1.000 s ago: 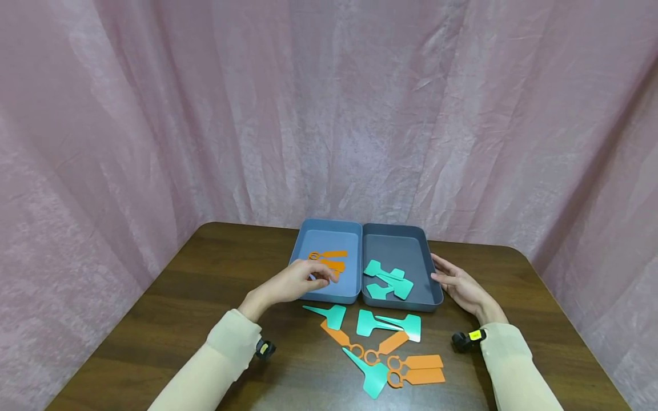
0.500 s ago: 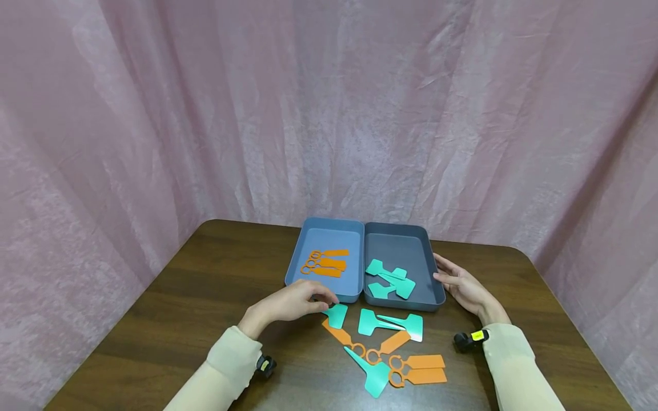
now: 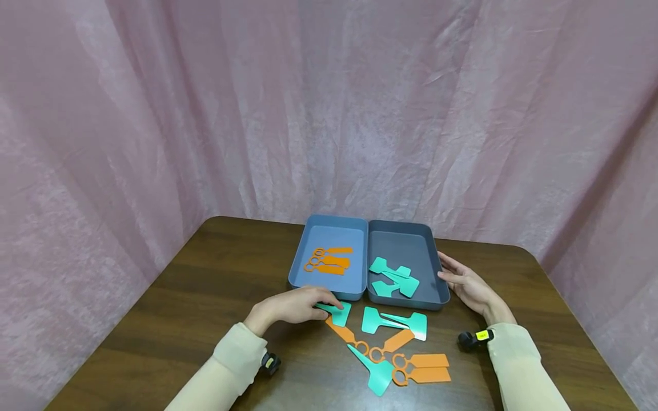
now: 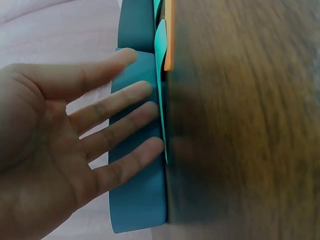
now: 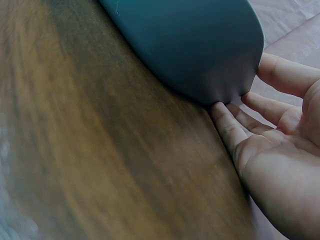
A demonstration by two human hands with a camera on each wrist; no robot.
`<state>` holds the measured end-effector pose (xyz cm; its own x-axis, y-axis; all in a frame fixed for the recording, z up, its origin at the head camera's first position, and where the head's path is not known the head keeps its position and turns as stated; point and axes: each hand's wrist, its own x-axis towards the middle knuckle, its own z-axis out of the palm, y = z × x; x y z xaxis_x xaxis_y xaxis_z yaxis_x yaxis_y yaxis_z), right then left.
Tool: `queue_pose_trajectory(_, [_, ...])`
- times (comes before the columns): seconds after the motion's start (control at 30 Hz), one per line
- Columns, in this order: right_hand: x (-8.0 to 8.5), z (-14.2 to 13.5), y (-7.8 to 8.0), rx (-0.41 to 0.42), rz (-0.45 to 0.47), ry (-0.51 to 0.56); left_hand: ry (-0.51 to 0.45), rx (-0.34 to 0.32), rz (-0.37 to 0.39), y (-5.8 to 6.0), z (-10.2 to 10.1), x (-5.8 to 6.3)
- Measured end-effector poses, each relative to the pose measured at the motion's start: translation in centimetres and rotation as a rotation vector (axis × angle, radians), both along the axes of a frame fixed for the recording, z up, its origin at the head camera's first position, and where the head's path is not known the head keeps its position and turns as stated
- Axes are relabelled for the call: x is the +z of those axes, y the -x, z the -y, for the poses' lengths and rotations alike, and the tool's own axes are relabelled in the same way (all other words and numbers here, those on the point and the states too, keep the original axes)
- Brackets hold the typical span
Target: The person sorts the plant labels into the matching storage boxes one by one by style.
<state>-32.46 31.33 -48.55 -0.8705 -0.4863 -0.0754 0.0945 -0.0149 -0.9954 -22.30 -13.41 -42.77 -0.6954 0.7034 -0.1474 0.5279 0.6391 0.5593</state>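
My left hand (image 3: 298,304) reaches over a green T-shaped plant label (image 3: 342,314) in front of the blue tray (image 3: 341,233). In the left wrist view its fingers are spread and fairly straight. The fingertips lie close to that label (image 4: 160,50); whether they press on it I cannot tell. My right hand (image 3: 472,288) rests its fingertips against the right wall of the dark grey tray (image 3: 401,234), as the right wrist view also shows. Several orange ring-ended tags (image 3: 336,262) lie in the blue tray. Several green labels (image 3: 408,285) lie in the grey tray.
On the table before the trays are two overlapping green labels (image 3: 371,319), another green label (image 3: 380,377) and several orange tags (image 3: 424,375). One orange tag (image 3: 339,329) lies partly by the label under my left hand. A pink curtain (image 3: 329,114) hangs behind the table.
My left hand has moved from above the blue tray down toward me, to the green label at its front. The right hand stays at the grey tray.
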Motion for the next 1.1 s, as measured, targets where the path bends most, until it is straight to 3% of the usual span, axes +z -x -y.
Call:
queue_pose_trajectory(0.57, [0.14,-0.3,-0.04,0.005,0.01,0.004,0.011,0.023,0.077,-0.22,-0.27,0.11])
queue_pose_trajectory(0.83, [0.0,-0.14,0.04,0.005,0.019,0.01,0.051,-0.002,0.035,-0.58,-0.43,-0.23])
queue_pose_trajectory(1.1, [-0.02,0.01,0.02,0.005,0.018,0.011,0.042,0.034,0.06,-0.9,-0.4,-0.2])
